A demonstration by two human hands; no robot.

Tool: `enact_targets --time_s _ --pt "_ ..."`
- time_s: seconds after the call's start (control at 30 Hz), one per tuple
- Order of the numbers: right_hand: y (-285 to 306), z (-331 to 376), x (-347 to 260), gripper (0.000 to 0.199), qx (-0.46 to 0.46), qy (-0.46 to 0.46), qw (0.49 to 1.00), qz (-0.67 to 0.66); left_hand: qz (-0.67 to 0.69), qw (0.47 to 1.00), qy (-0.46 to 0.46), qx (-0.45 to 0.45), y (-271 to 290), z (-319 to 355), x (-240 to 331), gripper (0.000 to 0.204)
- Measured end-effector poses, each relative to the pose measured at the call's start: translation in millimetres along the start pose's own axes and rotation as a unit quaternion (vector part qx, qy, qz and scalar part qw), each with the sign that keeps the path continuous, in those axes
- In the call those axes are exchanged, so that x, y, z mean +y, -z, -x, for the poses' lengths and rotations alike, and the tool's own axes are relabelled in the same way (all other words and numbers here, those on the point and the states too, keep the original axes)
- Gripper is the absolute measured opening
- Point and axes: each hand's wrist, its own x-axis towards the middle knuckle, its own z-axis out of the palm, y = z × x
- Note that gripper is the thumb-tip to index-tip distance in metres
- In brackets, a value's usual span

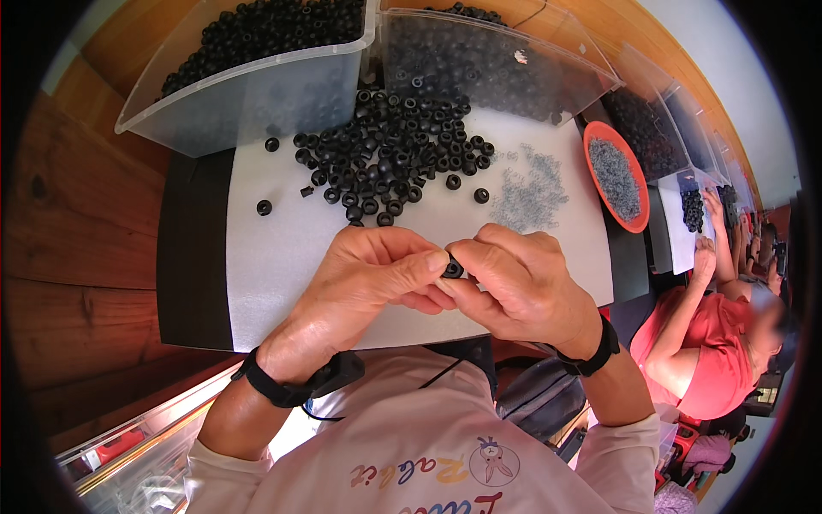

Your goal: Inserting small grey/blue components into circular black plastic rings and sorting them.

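Note:
Between the fingertips of both hands is a small black ring-shaped plastic part (453, 269), its round opening facing up. My left hand (377, 270) pinches it from the left with thumb and fingers. From the right, my right hand (522, 278) closes thumb and forefinger on the same part; whether a smaller piece is in those fingers is hidden. Just beyond my hands lies a heap of similar black parts (377, 163) on the white sheet (274, 283). To its right, small clear coil springs (531, 193) are scattered in a loose patch.
Two clear plastic bins of black parts, one at the far left (257, 94) and one at the far centre (488, 68), border the sheet. An orange bowl (642, 218) of springs stands at the right. Farther right, a person in a red shirt (711, 355) works at the table.

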Motion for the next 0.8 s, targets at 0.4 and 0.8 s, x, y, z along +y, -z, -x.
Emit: enact_targets --time_s 0.4,0.8 --pt "1.2 -1.8 -7.5 0.025 0.021 -0.025 0.997 -0.068 0.083 0.993 -0.004 -0.085 9.7 5.7 4.1 0.034" --pt "-1.6 -15.4 -8.8 0.033 0.058 0.005 0.998 -0.029 0.073 0.995 -0.045 -0.059 11.5 13.5 11.1 0.033"
